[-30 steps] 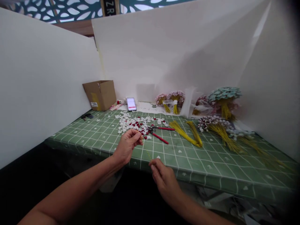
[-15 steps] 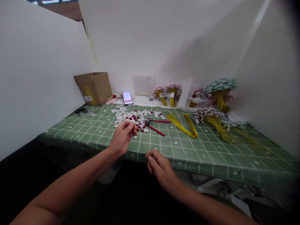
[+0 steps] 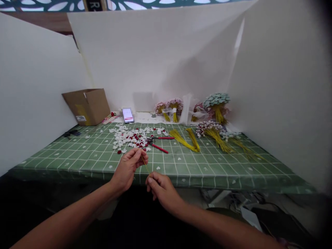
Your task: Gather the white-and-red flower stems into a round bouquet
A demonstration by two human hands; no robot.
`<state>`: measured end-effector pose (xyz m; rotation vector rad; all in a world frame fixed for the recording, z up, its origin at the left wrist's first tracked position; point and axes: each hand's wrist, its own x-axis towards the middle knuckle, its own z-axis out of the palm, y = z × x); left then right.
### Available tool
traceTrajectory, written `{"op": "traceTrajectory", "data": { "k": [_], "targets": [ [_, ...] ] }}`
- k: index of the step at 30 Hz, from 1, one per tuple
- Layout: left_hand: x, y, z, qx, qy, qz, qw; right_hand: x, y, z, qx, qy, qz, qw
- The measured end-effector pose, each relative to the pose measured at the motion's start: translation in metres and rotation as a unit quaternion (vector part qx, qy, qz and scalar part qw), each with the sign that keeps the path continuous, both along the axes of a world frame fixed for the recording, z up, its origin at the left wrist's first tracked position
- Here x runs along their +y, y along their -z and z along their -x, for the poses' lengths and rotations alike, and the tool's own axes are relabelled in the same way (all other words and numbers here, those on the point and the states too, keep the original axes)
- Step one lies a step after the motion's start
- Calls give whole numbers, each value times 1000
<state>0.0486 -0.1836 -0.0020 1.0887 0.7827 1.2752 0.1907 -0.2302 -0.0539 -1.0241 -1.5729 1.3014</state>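
A thin yellow wire (image 3: 146, 165) runs between my two hands near the table's front edge. My left hand (image 3: 129, 164) pinches its upper end between thumb and fingers. Lower and to the right, my right hand (image 3: 160, 186) is closed on the other end. Whatever else sits in the fingertips is too small to make out. Beyond the left hand lies a spread of white and dark red petal-like pieces (image 3: 123, 136). Pliers with red handles (image 3: 160, 148) rest open at the right side of that spread. A bent bundle of yellow wires (image 3: 185, 143) lies right of the pliers.
A cardboard box (image 3: 89, 107) stands at the back left, beside a lit phone (image 3: 128, 115). Several flower bunches with yellow stems (image 3: 216, 103) line the back right. White panels (image 3: 160, 52) enclose the table with its green checked cloth (image 3: 207, 169). Dark glasses (image 3: 71, 133) lie far left.
The view has turned right and tilted up, so the table things appear further left. Both hands still hold the wire and look slightly closer together.
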Motion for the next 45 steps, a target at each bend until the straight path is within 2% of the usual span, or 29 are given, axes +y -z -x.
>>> {"op": "traceTrajectory", "data": {
  "k": [3, 6, 10, 13, 15, 17, 20, 23, 25, 29, 32, 35, 37, 39, 42, 45],
  "targets": [
    [-4, 1, -2, -4, 14, 14, 1000, 0, 1, 2, 9, 11, -4, 1000],
    [-13, 2, -7, 19, 55, 28, 998, -1, 2, 3, 16, 14, -18, 1000],
    [-24, -5, -10, 17, 105, 47, 993, -8, -1, 3, -1, -41, -25, 999],
    [-27, -14, -8, 11, 91, 37, 995, -12, -9, 0, -32, -105, -50, 993],
    [-27, -17, -6, 20, 81, 40, 996, -12, -15, -4, -45, -121, -66, 989],
    [-25, -15, -4, 45, 80, 43, 995, -8, -21, -10, -30, -82, -71, 994],
    [-22, -8, -2, 153, 117, 44, 980, 2, -34, -20, 67, 6, -65, 996],
    [-20, -3, -3, 293, 192, 9, 937, 10, -50, -29, 176, 33, -47, 983],
    [-21, -3, -4, 348, 222, -33, 910, 12, -58, -34, 186, 57, -40, 980],
    [-15, -7, -1, 401, 216, -105, 884, 17, -65, -47, 141, 125, -54, 981],
    [-1, -9, 10, 434, 225, -122, 864, 28, -67, -65, 91, 176, -90, 976],
    [15, -15, 23, 446, 180, -109, 870, 46, -63, -82, -22, 194, -134, 972],
    [24, -20, 31, 433, 124, -104, 887, 63, -56, -86, -120, 187, -163, 961],
    [29, -25, 37, 413, 94, -94, 901, 84, -45, -85, -214, 166, -184, 945],
    [32, -29, 41, 380, 75, -68, 920, 120, -33, -79, -339, 122, -184, 915],
    [34, -31, 43, 363, 61, -70, 927, 152, -33, -75, -439, 68, -165, 881]
  ]
}}
